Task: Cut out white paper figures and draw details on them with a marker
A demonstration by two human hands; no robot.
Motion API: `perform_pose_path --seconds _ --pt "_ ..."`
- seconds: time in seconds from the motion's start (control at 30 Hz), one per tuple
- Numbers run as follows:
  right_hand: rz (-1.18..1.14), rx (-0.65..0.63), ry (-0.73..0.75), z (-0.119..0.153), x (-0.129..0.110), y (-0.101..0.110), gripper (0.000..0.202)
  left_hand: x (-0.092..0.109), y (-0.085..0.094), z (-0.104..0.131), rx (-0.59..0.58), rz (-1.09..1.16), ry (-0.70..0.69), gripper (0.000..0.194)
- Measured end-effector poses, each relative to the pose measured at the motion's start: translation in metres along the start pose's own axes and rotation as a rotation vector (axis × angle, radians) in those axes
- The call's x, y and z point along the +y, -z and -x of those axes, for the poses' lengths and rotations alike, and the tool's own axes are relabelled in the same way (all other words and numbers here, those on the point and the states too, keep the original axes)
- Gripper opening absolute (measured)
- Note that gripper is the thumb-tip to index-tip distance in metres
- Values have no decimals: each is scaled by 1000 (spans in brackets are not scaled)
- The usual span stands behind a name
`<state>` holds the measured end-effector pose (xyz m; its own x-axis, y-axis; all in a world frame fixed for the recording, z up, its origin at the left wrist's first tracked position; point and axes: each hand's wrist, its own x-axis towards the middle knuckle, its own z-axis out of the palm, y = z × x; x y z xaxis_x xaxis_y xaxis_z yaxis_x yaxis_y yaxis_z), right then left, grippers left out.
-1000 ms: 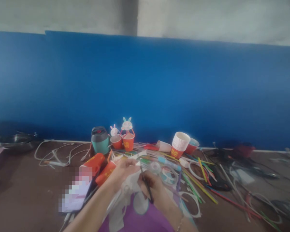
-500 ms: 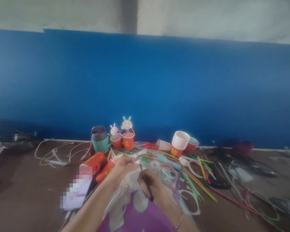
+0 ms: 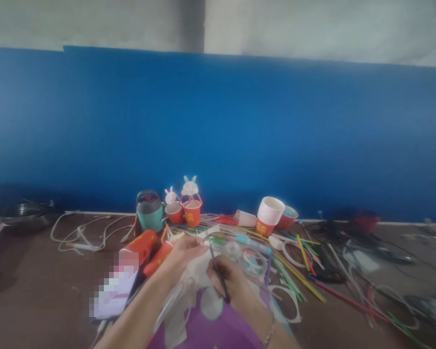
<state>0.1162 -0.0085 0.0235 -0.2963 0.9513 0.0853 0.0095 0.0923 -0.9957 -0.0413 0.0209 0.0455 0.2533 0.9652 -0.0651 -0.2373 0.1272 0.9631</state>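
My right hand (image 3: 228, 276) is closed around a slim dark tool (image 3: 223, 283), held like a pen; its exact kind is not clear. The tool's thin end points up and away, beside the fingertips of my left hand (image 3: 187, 249). That left hand is closed in a pinch, and whatever lies between its fingers is too small and blurred to name. White paper pieces (image 3: 176, 327) lie below the hands on a purple sheet (image 3: 212, 334) bearing a pale round patch (image 3: 211, 304).
Behind the hands stand a teal lidded container (image 3: 149, 213), two red cups with rabbit cutouts (image 3: 192, 213) and a stack of paper cups (image 3: 269, 215). Coloured sticks (image 3: 301, 276), tape rolls (image 3: 253, 261) and a ring-shaped paper cutout (image 3: 285, 303) lie rightward. A phone (image 3: 116, 295) lies left; cables (image 3: 82, 232) spread beyond.
The view has shifted very slightly. Both hands keep nearly the same pose, with the dark tool still in my right hand.
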Motion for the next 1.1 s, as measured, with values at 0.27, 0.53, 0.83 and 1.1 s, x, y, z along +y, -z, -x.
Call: perform_pose_path --seconds 0.27,0.53,0.83,1.1 --pt "37 -15 -34 2 -15 2 32 -3 -2 -3 -39 -28 -29 25" --pt "44 -29 -26 3 -18 3 32 10 -6 3 -7 -84 -38 26" --pt "45 -15 8 3 -15 4 32 14 -9 3 16 -56 -4 35" --pt "68 -21 11 2 -14 3 30 15 -11 6 23 39 -13 29"
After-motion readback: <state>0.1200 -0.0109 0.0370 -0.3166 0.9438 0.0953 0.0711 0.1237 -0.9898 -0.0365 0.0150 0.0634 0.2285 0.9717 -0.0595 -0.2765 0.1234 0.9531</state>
